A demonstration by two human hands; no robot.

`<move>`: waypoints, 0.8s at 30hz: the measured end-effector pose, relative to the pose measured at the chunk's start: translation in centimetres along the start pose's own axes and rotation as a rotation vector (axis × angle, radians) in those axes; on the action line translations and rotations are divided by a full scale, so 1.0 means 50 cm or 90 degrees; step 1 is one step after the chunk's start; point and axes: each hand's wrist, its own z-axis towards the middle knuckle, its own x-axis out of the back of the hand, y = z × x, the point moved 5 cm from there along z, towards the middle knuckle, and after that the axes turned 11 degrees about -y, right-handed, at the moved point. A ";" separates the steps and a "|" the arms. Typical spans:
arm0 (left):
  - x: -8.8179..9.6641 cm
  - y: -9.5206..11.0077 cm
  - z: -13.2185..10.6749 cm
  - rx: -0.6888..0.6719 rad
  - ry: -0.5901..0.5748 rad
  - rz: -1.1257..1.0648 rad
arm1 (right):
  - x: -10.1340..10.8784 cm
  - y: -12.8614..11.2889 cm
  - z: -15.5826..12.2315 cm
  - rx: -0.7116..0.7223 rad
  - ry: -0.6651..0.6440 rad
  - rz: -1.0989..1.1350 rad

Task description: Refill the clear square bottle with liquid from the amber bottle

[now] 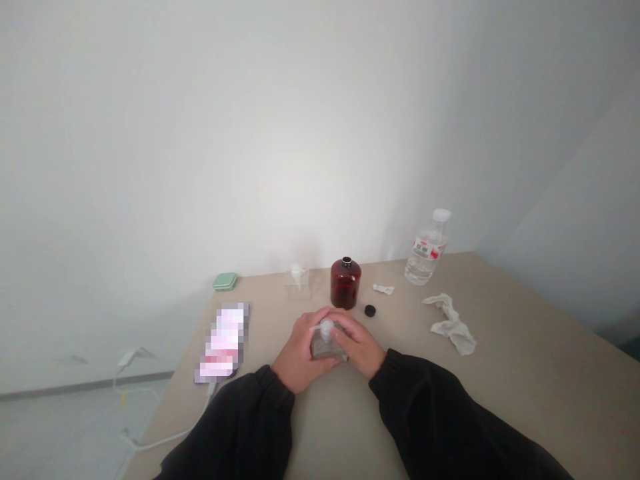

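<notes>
Just in front of the dark red bottle [345, 283] on the beige surface [500, 380], I saw the person's two hands closed around a squat glass pump bottle [323, 348]. It sat between them, its base hidden by the palms, with its white pump head [327, 327] rising between the hands and its nozzle [315, 327] reaching over the left hand [300, 351]. That hand's fingers [311, 321] lay pressed together, curled over the bottle's shoulder. The right hand [358, 345] wrapped the other side, its fingers close beside the pump head. I could not tell whether any fingertip was pressing the pump.

Just right of the dark red bottle lay a black cap [370, 310] and a white scrap [383, 289]. Farther right stood a plastic water bottle [425, 252], with a crumpled white cloth [451, 325] nearer me. Just left of it stood a small clear pump bottle [297, 282]. Farther left were a mint-green case [225, 282] and a pixelated flat item [223, 343].
</notes>
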 end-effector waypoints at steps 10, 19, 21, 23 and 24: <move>-0.001 0.002 0.000 0.001 -0.001 0.010 | 0.003 0.001 0.001 0.004 0.011 -0.012; 0.003 0.010 0.004 -0.006 -0.001 0.004 | 0.004 0.000 0.003 0.018 0.018 -0.040; 0.002 0.007 0.003 -0.003 -0.006 0.002 | 0.004 0.007 0.001 0.006 0.023 -0.040; 0.001 0.006 0.002 -0.001 -0.008 0.001 | 0.005 0.011 0.000 -0.011 0.029 -0.038; 0.001 0.006 0.001 -0.001 -0.008 0.000 | 0.005 0.011 -0.001 -0.018 0.032 -0.038</move>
